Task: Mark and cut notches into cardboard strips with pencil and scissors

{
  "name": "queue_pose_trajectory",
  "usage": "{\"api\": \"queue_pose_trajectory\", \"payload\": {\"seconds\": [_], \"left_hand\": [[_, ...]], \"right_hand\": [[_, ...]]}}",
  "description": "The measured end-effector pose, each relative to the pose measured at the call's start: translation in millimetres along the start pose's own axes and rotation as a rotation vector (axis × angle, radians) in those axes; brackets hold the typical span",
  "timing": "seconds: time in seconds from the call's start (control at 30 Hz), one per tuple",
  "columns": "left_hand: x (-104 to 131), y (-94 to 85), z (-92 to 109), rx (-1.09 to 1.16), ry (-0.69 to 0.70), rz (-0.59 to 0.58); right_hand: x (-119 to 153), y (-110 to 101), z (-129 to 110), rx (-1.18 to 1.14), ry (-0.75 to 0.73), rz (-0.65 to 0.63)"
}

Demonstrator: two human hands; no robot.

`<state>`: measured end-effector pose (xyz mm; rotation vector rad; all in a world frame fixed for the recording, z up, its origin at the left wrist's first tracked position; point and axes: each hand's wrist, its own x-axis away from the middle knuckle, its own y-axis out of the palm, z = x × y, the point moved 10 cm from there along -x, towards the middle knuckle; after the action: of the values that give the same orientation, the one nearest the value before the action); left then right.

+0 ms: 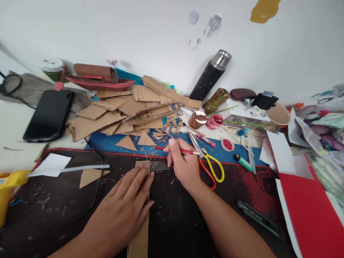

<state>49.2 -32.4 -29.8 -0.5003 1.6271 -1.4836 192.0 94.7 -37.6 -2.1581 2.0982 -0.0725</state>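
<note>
My left hand (129, 197) lies with its fingers stretched out over a long cardboard strip (139, 240), near the strip's far end. A clear ruler (161, 165) sticks out to the right from under its fingertips. My right hand (182, 163) is closed on a red pencil (159, 148), whose other end points right. The lower fingers of that hand touch the ruler's right part. Scissors (211, 166) with red and yellow handles lie just right of my right hand.
Cardboard scraps (107, 111) are heaped behind. A glue gun (10, 182) and a phone (48, 116) lie left. Paint pots (197, 120) and a black flask (208, 77) are behind. At right are a cutter (259, 216), a lighter (243, 162) and red paper (309, 215).
</note>
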Motion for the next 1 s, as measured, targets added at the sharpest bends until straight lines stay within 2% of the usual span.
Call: {"api": "queue_pose_trajectory", "payload": {"seconds": [0.23, 0.43, 0.6, 1.0], "left_hand": [[-0.1, 0.0, -1.4, 0.023, -0.035, -0.002], [-1.2, -2.6, 2.0, -0.026, 0.018, 0.012], [-4.2, -6.6, -0.3, -0.012, -0.005, 0.042], [-11.1, -17.7, 0.9, -0.033, 0.014, 0.098]], "right_hand": [[1.1, 0.8, -2.2, -0.009, -0.013, 0.004], [1.0, 2.3, -4.8, -0.006, -0.028, -0.003], [1.3, 4.1, -4.9, -0.023, -0.038, -0.009], [0.5, 7.8, 4.2, -0.033, -0.049, -0.002]]}}
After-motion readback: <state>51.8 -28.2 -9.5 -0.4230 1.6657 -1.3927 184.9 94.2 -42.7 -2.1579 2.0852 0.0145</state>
